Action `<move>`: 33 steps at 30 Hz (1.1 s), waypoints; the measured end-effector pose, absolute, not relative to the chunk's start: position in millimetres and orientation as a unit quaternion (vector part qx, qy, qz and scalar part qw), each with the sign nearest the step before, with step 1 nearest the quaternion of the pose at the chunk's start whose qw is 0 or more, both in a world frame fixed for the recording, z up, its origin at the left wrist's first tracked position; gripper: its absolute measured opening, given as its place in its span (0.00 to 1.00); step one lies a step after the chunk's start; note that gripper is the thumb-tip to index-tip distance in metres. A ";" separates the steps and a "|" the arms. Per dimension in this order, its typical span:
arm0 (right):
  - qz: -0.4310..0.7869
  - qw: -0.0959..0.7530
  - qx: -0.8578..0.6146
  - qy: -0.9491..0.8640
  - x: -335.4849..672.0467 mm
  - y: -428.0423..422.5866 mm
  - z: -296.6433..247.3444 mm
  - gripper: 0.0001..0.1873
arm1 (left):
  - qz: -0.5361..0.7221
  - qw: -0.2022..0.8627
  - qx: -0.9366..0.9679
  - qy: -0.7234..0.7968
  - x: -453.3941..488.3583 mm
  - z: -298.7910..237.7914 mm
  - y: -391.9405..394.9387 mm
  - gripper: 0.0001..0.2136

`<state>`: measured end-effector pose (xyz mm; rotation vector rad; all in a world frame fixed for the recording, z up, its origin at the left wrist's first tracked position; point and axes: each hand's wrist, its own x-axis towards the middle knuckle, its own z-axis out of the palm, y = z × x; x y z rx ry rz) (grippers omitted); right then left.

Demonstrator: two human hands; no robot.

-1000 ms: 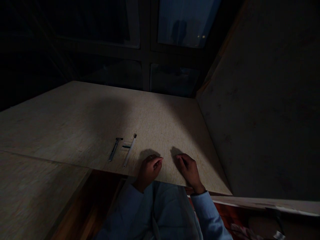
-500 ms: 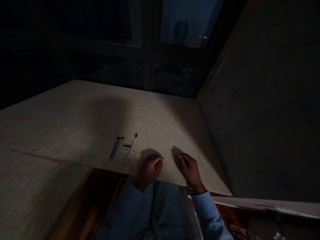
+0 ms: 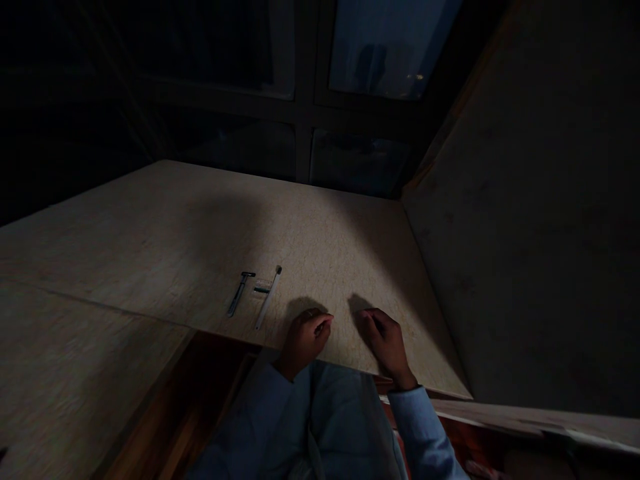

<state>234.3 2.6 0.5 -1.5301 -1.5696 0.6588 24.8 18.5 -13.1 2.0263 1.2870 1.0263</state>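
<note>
My left hand [image 3: 306,339] rests at the near edge of the table, loosely closed, with no object showing in it. To its right, my right hand [image 3: 386,339] lies on the tabletop, also curled closed, and nothing shows in its fingers. A toothbrush [image 3: 269,299] lies slanted just left of my left hand, apart from it, its dark head pointing away from me. Beside the toothbrush is a small clear piece with a dark strip [image 3: 261,289], too dim to name. Farther left lies a razor [image 3: 239,296], its head at the far end.
The pale, patterned tabletop [image 3: 320,233] meets a wall [image 3: 525,267] on the right and dark window frames [image 3: 303,153] at the back. Another pale surface [image 3: 75,360] adjoins at the left. My legs [image 3: 345,420] are under the near edge.
The view has shifted slightly, so the things on the table appear a little farther right. Both hands keep their closed pose in the same places on the table.
</note>
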 end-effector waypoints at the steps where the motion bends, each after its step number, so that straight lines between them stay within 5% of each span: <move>1: 0.263 0.413 -0.608 -0.625 234.3 2.5 0.7 0.20 | 0.378 0.264 0.749 0.476 24.8 -12.4 18.4 0.10; 9: 0.274 0.417 -0.613 -0.612 235.5 2.1 0.5 0.23 | 0.472 0.327 0.677 0.461 20.5 -10.0 14.8 0.10; 15: 0.273 0.410 -0.621 -0.609 236.7 1.7 1.3 0.24 | 0.522 0.222 0.620 0.542 -25.8 7.1 20.1 0.10; 19: 0.271 0.404 -0.626 -0.609 237.6 1.3 0.8 0.24 | 0.486 0.119 0.560 0.660 -79.8 18.5 40.7 0.12; 23: 0.275 0.402 -0.625 -0.610 237.1 0.4 1.0 0.24 | 0.307 0.042 0.574 0.758 -116.0 20.7 60.0 0.14; 29: 0.266 0.412 -0.617 -0.616 236.6 0.1 1.7 0.24 | 0.219 0.076 0.564 0.793 -123.6 18.9 64.5 0.11; 33: 0.262 0.411 -0.617 -0.618 236.5 0.7 2.5 0.25 | 0.320 0.119 0.521 0.782 -118.5 26.7 56.6 0.06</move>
